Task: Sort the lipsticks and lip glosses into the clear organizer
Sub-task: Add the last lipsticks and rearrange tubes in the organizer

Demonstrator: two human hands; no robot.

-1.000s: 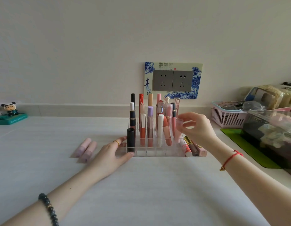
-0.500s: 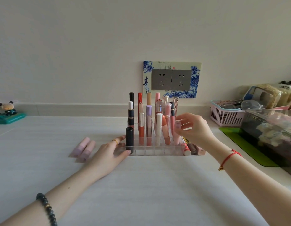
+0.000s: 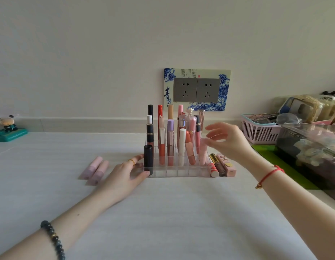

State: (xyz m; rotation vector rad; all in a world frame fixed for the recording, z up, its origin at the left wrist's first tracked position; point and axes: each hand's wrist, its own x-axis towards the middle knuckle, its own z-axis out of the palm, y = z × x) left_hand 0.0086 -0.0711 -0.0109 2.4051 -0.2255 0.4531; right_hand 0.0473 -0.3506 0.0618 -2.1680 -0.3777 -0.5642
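Clear organizer (image 3: 174,172) at frame centre, mostly filled with upright tubes.
Gridded acrylic, front row nearly bare except a black lipstick (image 3: 148,159) at its left corner; behind it orange, purple-capped, white and pink glosses stand (one coral tube (image 3: 190,148) leans). Two pale pink tubes (image 3: 96,170) lie flat left of centre; three more tubes (image 3: 221,165) lie just right of the organizer.

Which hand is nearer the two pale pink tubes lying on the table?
Left. The left hand rests on the table just right of the pink tubes, touching the organizer. The right hand hovers open past the organizer's far side.
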